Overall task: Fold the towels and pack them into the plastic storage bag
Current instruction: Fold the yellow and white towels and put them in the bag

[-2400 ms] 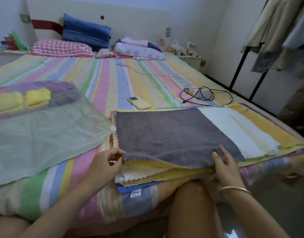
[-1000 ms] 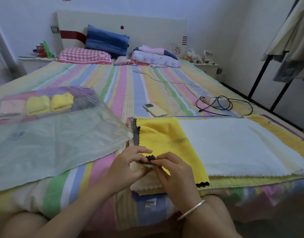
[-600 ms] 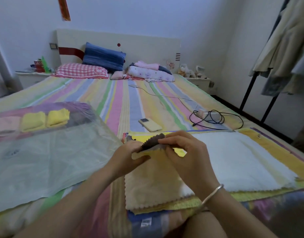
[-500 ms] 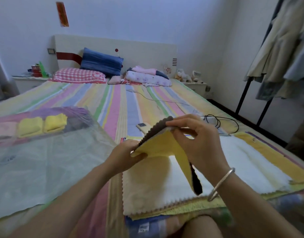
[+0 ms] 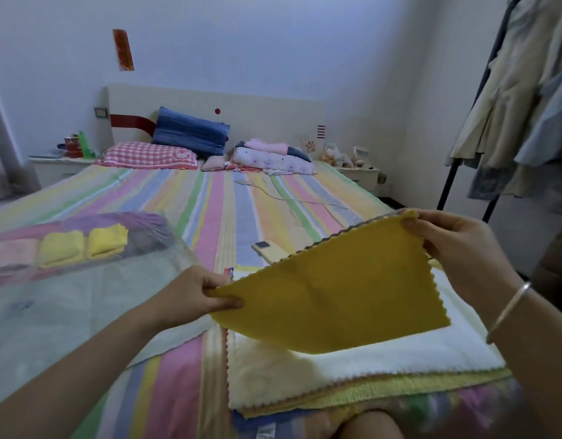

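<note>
Pinching the near-left corner of a square yellow microfibre towel (image 5: 333,299), scallop-edged, grey showing along its far edge, with the left hand (image 5: 191,299), thumb on top and fingers curled beneath; gripping the far-right corner with the right hand (image 5: 454,245), thumb tip over the edge, a thin silver bangle (image 5: 508,308) on that wrist; holding it spread and tilted in the air, clear above a flat stack of unfolded towels (image 5: 352,359) topped by a cream-white one, at the near edge of a pastel-striped bed (image 5: 222,210).

To the left, lying flat on the sheet, a translucent plastic storage bag (image 5: 67,305); inside at its far end, side by side, two folded yellow towels (image 5: 107,240) and a folded pink towel (image 5: 13,253); beside them something darker, too blurred to name.

Beyond the raised cloth, partly hidden by its far edge, a pale yellow phone (image 5: 268,250); at the headboard, a blue pillow (image 5: 189,136) over a red-checked pillow (image 5: 146,155); far right, pale garments on a black rack (image 5: 527,99).
</note>
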A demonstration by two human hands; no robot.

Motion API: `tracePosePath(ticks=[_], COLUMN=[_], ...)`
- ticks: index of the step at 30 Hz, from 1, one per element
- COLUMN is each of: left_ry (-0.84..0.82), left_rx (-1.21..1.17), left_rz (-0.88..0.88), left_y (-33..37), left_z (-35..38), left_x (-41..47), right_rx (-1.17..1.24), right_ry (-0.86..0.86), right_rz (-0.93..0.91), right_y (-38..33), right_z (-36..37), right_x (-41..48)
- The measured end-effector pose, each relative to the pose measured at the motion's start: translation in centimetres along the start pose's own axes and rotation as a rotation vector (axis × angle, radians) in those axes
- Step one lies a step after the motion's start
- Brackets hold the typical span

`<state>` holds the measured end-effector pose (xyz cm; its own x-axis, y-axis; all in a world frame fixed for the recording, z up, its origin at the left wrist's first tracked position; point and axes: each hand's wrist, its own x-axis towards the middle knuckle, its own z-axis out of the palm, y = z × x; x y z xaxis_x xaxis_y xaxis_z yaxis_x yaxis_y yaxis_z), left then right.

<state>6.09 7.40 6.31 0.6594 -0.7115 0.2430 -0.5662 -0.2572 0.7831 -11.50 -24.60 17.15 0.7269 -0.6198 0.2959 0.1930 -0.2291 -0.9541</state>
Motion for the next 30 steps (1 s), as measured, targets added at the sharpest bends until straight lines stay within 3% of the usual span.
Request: tracePosePath(ticks=[8, 15, 21, 25, 30], left_ry=[0.052, 0.289, 0.342, 0.256, 0.201], left_rx=[0.099, 0.087, 0.034, -0.072, 0.229], left_rz=[0.057, -0.023, 0.028, -0.006, -0.099], left_y=[1.6, 5.4, 8.8, 6.4, -1.5], left_z=[-1.5, -2.6, -2.5, -1.5, 2.0], left_x=[-1.0, -1.5, -1.8, 0.8, 7.1], right_rx=[0.121, 0.188, 0.212, 0.144, -0.047], right_ry=[-0.013, -0.008, -0.005, 0.056, 0.100], right_rz=[0.098, 0.084, 0.149, 0.237, 0.371], right_y=[1.9, 2.6, 2.6, 4.7, 13.0], right_z=[-1.4, -2.7, -4.2, -4.6, -2.0], right_x=[0.0, 0.2, -0.5, 1.8, 7.4])
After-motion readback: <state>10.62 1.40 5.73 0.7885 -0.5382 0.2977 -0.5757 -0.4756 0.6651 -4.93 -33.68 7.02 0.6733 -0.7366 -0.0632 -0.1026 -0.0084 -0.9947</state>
